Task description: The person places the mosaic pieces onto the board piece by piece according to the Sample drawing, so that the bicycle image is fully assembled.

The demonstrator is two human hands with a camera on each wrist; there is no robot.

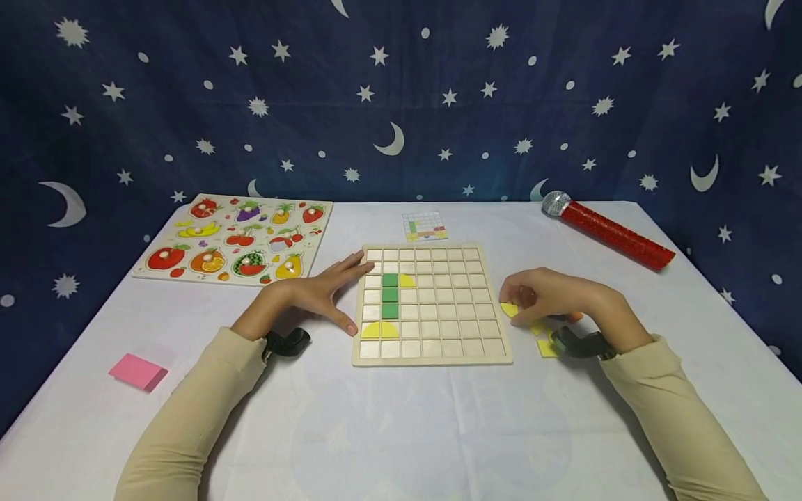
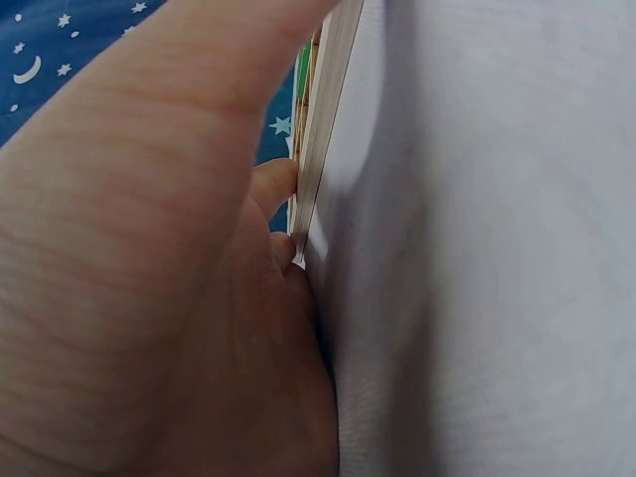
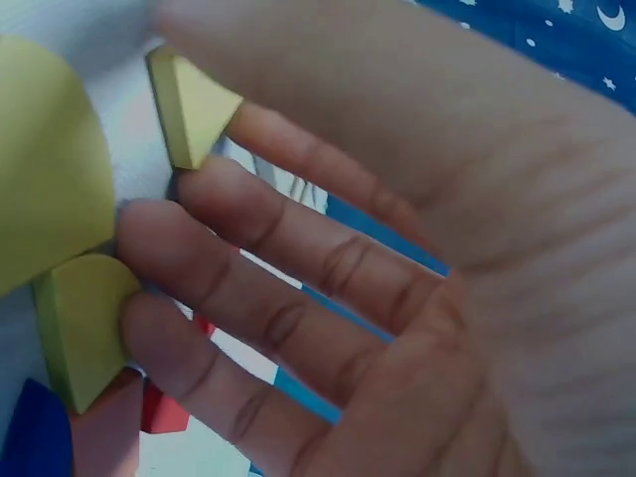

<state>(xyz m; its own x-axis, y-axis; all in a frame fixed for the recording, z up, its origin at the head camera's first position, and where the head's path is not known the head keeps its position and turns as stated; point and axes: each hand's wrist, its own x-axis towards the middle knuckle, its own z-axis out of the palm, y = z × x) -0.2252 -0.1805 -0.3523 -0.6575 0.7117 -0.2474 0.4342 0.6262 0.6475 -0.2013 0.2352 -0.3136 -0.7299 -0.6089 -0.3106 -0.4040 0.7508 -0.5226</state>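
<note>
A wooden grid board (image 1: 438,348) lies mid-table, holding several green squares (image 1: 390,295) in a column and 3 yellow quarter-circle tiles, one (image 1: 407,280) beside the top square. My left hand (image 1: 322,292) rests spread at the board's left edge, thumb and fingertips touching its rim (image 2: 323,129). Off the right edge, my right hand (image 1: 545,293) pinches a yellow tile (image 3: 194,104) between thumb and index finger. Beneath its other fingers are loose tiles: yellow (image 3: 89,328), blue (image 3: 38,432), orange (image 3: 107,427) and red (image 3: 164,409); the hand partly hides them in the head view.
A small pattern card (image 1: 425,227) lies behind the board. At back left is a fruit peg puzzle (image 1: 219,250); at back right, a red glittery microphone (image 1: 617,235). A folded pink paper (image 1: 138,372) is at front left. A starry dark blue cloth (image 1: 438,104) hangs behind the table.
</note>
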